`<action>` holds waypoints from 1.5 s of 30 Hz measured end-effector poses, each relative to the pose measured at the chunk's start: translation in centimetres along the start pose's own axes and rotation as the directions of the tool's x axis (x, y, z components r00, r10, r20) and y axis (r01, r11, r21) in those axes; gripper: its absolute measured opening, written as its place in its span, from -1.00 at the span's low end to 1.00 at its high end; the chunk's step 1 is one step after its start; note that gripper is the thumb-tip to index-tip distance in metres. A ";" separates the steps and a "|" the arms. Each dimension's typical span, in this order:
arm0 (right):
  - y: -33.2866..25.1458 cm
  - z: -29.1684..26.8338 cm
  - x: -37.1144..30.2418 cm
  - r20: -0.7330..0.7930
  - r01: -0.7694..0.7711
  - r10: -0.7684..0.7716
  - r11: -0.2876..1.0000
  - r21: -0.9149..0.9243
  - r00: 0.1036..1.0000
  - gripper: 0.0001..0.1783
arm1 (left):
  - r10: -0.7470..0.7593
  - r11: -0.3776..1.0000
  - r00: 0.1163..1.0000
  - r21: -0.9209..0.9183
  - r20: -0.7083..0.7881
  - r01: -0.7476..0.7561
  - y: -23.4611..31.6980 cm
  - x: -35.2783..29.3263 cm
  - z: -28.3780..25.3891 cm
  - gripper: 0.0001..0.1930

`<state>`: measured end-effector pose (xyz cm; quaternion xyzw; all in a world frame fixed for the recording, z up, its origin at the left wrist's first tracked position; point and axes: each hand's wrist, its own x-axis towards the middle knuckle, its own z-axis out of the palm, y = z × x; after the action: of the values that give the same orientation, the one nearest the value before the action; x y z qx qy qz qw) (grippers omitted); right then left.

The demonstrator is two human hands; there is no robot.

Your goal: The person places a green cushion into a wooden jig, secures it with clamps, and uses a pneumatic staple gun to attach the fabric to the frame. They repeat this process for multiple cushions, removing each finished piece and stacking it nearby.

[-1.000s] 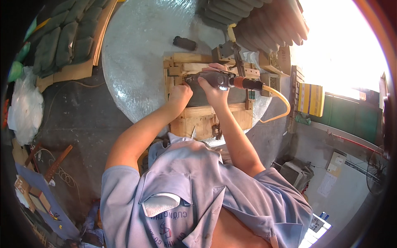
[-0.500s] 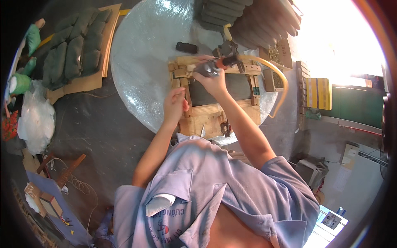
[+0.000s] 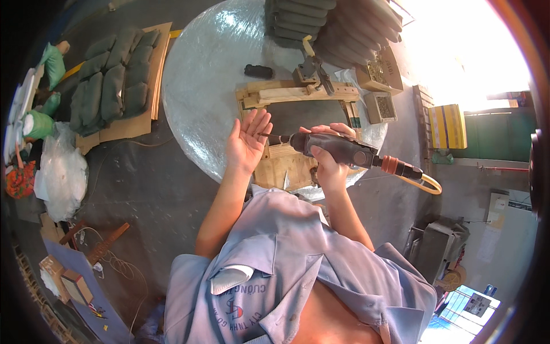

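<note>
My left hand (image 3: 245,146) is turned palm up with its fingers stretched out, left of the wooden frame. Whether something small lies on the palm is too fine to tell. My right hand (image 3: 329,166) is closed around a dark pneumatic screwdriver (image 3: 344,148), held level over the frame's near right part. The tool's thin bit points left and reaches my left palm. A yellow air hose (image 3: 431,186) runs from its back end. Below lies the wooden frame (image 3: 286,94) around a dark grey panel (image 3: 298,114), with a metal toggle clamp (image 3: 311,70) at its far side.
The frame rests on a round, plastic-wrapped table (image 3: 195,103). A black object (image 3: 258,71) lies behind it. Dark cushions (image 3: 298,20) are stacked at the back, beside small boxes of screws (image 3: 380,108). More cushions (image 3: 114,74) lie on cardboard at the left.
My right hand has drawn the screwdriver back from the frame's far left corner and swung its bit leftward. My left hand has opened out, palm up.
</note>
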<state>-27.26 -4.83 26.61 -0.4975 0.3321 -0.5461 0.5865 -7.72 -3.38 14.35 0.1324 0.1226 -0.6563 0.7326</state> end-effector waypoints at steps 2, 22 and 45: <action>0.0 -0.3 -0.2 -0.011 0.014 -0.014 1.000 0.017 1.000 -0.29 | -0.015 1.000 0.999 -0.004 0.039 0.015 -0.5 -0.1 0.2 -0.42; -1.4 -0.5 -1.0 -0.092 -0.004 0.013 0.995 0.097 0.996 -0.30 | 0.016 0.987 0.997 0.160 -0.079 -0.003 -1.1 -0.6 -2.1 -0.52; -1.0 -2.6 -0.6 0.045 -0.247 0.243 0.950 0.189 0.969 -0.26 | 0.015 0.980 0.996 0.196 0.085 -0.031 0.3 -6.0 -5.5 -0.74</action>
<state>-30.10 -4.76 26.70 -0.3988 0.3303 -0.4934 0.6989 -8.10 4.22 11.35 0.1783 0.0248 -0.6617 0.7278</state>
